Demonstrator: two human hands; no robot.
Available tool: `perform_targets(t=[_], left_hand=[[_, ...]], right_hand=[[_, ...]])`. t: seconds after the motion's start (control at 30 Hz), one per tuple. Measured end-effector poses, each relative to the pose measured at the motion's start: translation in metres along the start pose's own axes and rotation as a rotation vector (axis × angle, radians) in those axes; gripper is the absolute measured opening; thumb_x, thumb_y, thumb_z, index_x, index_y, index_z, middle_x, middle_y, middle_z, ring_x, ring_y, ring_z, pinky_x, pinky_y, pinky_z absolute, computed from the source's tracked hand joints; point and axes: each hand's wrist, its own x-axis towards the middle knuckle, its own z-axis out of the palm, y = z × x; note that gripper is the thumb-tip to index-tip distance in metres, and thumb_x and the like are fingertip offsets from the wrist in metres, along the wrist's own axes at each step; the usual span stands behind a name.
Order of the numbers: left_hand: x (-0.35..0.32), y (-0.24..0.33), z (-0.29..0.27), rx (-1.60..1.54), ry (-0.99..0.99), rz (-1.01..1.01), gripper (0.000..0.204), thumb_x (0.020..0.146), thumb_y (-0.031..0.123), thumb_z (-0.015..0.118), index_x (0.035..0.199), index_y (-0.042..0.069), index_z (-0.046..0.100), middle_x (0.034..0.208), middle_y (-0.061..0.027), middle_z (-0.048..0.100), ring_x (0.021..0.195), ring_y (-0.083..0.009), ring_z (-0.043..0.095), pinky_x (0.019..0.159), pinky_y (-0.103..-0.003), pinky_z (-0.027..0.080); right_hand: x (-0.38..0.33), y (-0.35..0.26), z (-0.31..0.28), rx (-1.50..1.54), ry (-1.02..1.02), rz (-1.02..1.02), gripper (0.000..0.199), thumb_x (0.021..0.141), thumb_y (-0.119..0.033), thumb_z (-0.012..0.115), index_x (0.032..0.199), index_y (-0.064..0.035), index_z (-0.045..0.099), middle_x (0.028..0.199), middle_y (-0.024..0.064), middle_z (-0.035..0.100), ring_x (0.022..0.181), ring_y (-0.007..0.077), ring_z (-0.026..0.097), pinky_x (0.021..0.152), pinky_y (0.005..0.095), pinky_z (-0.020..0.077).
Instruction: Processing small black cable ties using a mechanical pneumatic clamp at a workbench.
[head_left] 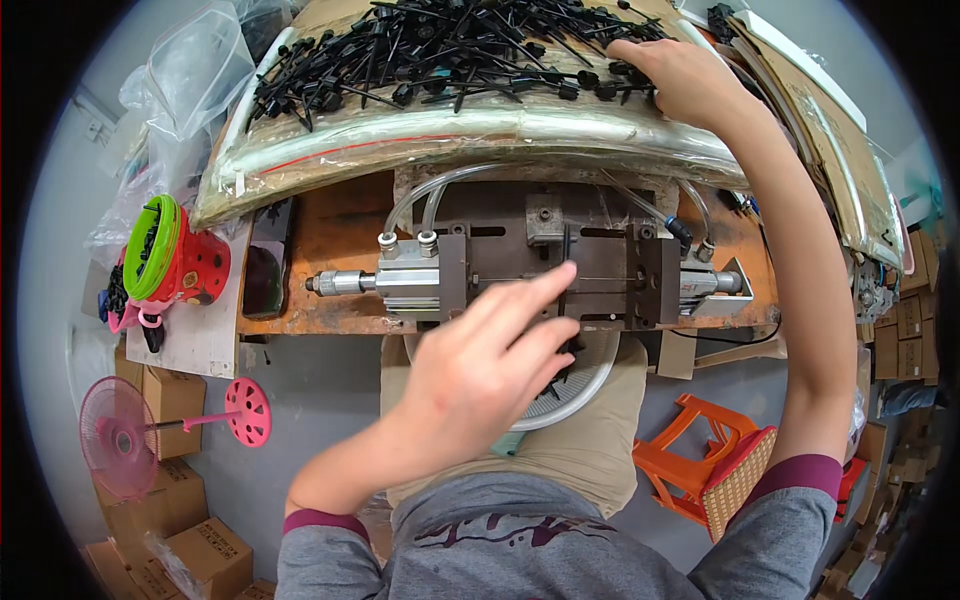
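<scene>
My left hand is over the front of a dark metal fixture, fingers stretched and slightly apart, a little blurred. Its index fingertip is beside a thin black plastic piece standing at the fixture's middle. At the far right of a heap of black stemmed plastic pieces, my right hand reaches in with its fingers curled down. Whatever those fingers grip is hidden. Below the left hand, a round white basket rests at my lap with some black pieces in it.
Metal air cylinders with clear hoses flank the fixture on the orange-brown bench. A phone and a red bucket with a green rim are at left. An orange stool, pink fan and cardboard boxes stand lower down.
</scene>
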Motion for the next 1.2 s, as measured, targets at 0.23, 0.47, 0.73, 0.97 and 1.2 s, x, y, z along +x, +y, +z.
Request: perform_targets(t=[0.23,0.47,0.73,0.97,1.2], left_hand=[[-0.033,-0.010,0.047,0.128,0.031,-0.038,0.026,0.072,0.007,0.078,0.095,0.000,0.067,0.131,-0.0182,0.060,0.097,-0.0286,0.067,0.080,-0.037,0.057],[-0.018,-0.014,0.051,0.235,0.017,0.015,0.025,0.071,0.009,0.079,0.092,0.001,0.067,0.128,-0.0178,0.062,0.082,-0.0261,0.068,0.075,-0.033,0.056],[-0.017,-0.011,0.043,0.282,-0.118,-0.056,0.027,0.074,0.016,0.080,0.095,0.004,0.069,0.124,-0.0139,0.066,0.063,-0.0209,0.067,0.061,-0.028,0.054],[0.025,0.005,0.010,-0.332,0.313,-0.120,0.041,0.074,-0.001,0.081,0.113,0.000,0.068,0.105,-0.0118,0.068,0.081,-0.0144,0.069,0.068,-0.026,0.060],[0.023,0.000,0.020,-0.565,0.290,-0.233,0.025,0.073,0.000,0.082,0.096,-0.001,0.071,0.096,-0.0087,0.068,0.081,-0.0134,0.069,0.068,-0.025,0.059]], right_hand=[[-0.007,0.019,0.005,0.145,0.081,-0.078,0.053,0.072,0.007,0.068,0.122,-0.0077,0.056,0.112,0.0110,0.065,0.101,0.0308,0.064,0.086,0.0412,0.0523],[-0.024,0.035,0.003,0.704,0.307,0.089,0.034,0.087,-0.006,0.068,0.121,-0.0059,0.059,0.097,0.0029,0.066,0.082,0.0114,0.061,0.073,0.0281,0.0497],[-0.048,0.008,-0.035,1.151,0.319,0.290,0.030,0.089,-0.019,0.070,0.114,-0.0032,0.066,0.094,0.0034,0.067,0.083,0.0109,0.063,0.079,0.0273,0.0503],[-0.097,-0.091,-0.064,1.489,0.323,0.295,0.034,0.083,-0.003,0.074,0.117,0.0010,0.066,0.105,0.0075,0.070,0.093,0.0141,0.068,0.084,0.0282,0.0552],[-0.149,-0.173,-0.051,1.304,0.429,0.306,0.044,0.078,0.009,0.070,0.121,-0.0019,0.067,0.107,0.0141,0.071,0.092,0.0204,0.072,0.076,0.0290,0.0597]])
